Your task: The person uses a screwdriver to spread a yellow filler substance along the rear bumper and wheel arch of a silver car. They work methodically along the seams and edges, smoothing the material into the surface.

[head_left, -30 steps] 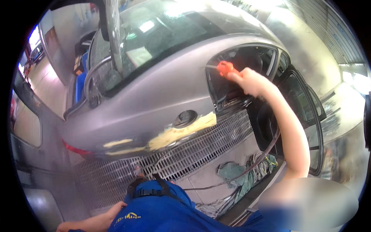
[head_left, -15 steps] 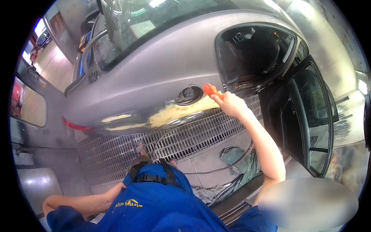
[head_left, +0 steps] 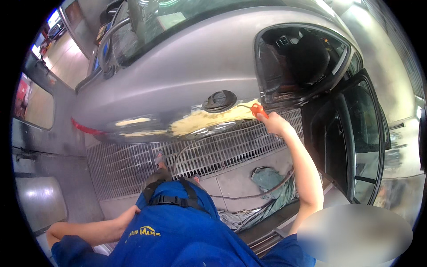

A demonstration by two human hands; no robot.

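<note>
Orange tool (head_left: 256, 110) is in my right hand (head_left: 276, 123), with my fingers wrapped tight around it. It is by the side of the gray car (head_left: 182, 78), over the right end of the yellow patch (head_left: 209, 118). Its thin tube (head_left: 243, 106) points left, toward the round pocket (head_left: 220, 101). I can't tell if the tip touches the car. To do this well, I think I should hold my wrist steady, go slow, and let the tip stay just off the patch so it won't scratch. I should mind the dark hose (head_left: 262, 194) on the floor too, so it doesn't snag. My left hand (head_left: 132, 214) is against my blue shirt (head_left: 178, 227); I can't tell if its fingers grip anything.
</note>
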